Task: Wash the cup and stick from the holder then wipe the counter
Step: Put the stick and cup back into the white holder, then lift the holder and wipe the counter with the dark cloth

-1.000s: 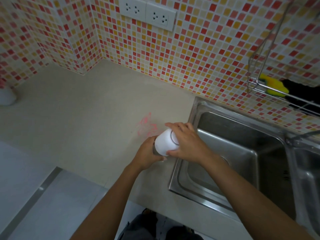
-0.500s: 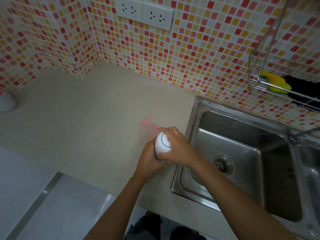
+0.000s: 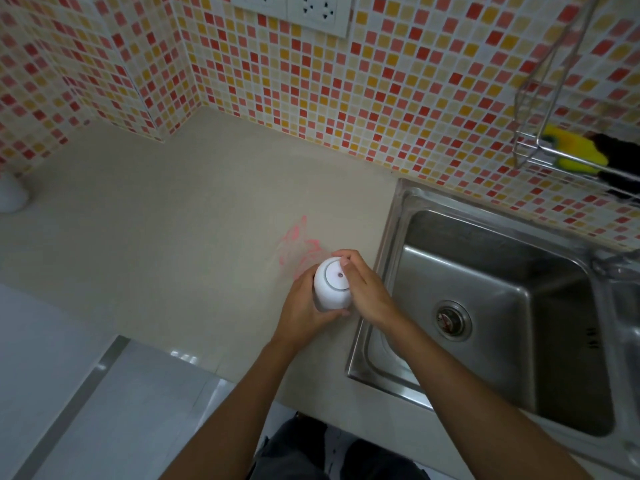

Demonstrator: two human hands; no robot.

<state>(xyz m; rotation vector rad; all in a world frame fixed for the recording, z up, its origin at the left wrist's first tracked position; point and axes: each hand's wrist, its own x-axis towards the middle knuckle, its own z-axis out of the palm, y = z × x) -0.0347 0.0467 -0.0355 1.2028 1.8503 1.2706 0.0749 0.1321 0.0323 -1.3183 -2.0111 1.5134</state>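
A white cup (image 3: 330, 285) stands upside down over the beige counter (image 3: 166, 237), its ringed base facing up, just left of the steel sink (image 3: 491, 306). My left hand (image 3: 304, 310) wraps around its left side and lower part. My right hand (image 3: 367, 289) grips its right side, with fingertips on the base rim. A pink smear (image 3: 298, 244) marks the counter just beyond the cup. No stick is visible; whatever sits under the cup is hidden by my hands.
A wire rack (image 3: 568, 147) on the tiled wall at the right holds a yellow-green sponge (image 3: 575, 150) and something dark. A white object (image 3: 12, 195) stands at the counter's far left. Power sockets (image 3: 298, 8) are on the wall above. A second basin edge (image 3: 623, 306) lies at far right.
The cup has turned from tilted on its side to fully upside down, base up, and shifted slightly left toward the pink smear. Both hands stayed on it.
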